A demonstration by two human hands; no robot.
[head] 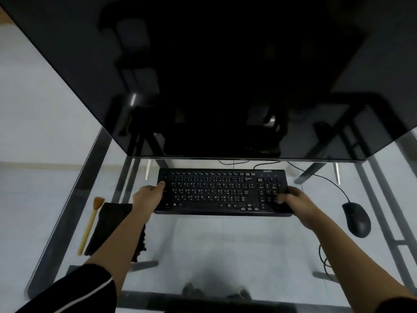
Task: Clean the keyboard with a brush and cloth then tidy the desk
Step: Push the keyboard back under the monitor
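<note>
- The keyboard (221,190), black with pale key legends, sits lengthwise across the middle of the glass desk (225,249), just in front of the lower edge of a dark monitor (225,75).
- The left hand (147,197) grips the keyboard's left end: the thumb lies on top of the keys near the upper-left corner, and the other fingers wrap out of sight around the side.
- The right hand (297,204) grips the right end the same way — thumb on the number pad, remaining fingers hidden below the edge.
- Whether the keyboard rests on the glass or is raised off it cannot be told.
- The brush (90,224), with a pale wooden handle and an orange-brown bristle head pointing away from the person, lies on the left side of the desk.
- A dark cloth (106,229) lies just beside the brush on its right, partly covered by the left forearm.
- A black mouse (357,219) sits to the right of the keyboard, apart from it — its cable (325,177) curves back toward the monitor.
</note>
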